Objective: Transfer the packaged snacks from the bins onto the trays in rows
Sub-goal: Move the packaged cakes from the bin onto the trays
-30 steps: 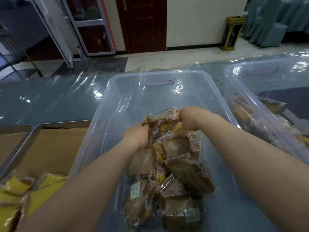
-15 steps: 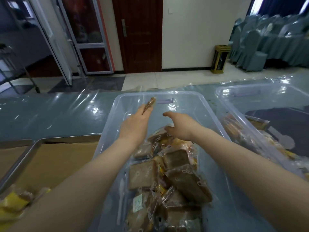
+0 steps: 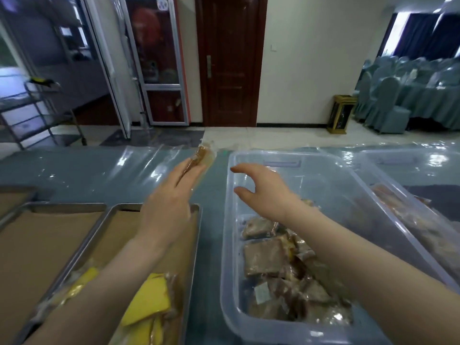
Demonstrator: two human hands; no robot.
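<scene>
**Operator:** State of the left hand (image 3: 169, 210) grip?

**Checker:** Pinching one snack packet (image 3: 202, 155) above the worktop (image 3: 87, 175), past the far end of the tray (image 3: 196, 245).

**Operator:** Right hand (image 3: 263, 192)?

**Checker:** Grip spread and empty, over the bin (image 3: 227, 220) of brown packets (image 3: 266, 260).

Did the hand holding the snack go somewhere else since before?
Yes. The left hand with its snack packet was over the clear bin; now it is left of it, by the tray.

Two clear bins (image 3: 225, 245), three metal trays (image 3: 124, 207) left of them. One snack packet (image 3: 202, 155) pinched in left hand (image 3: 169, 207); loose packets (image 3: 263, 255) uncountable.
</scene>
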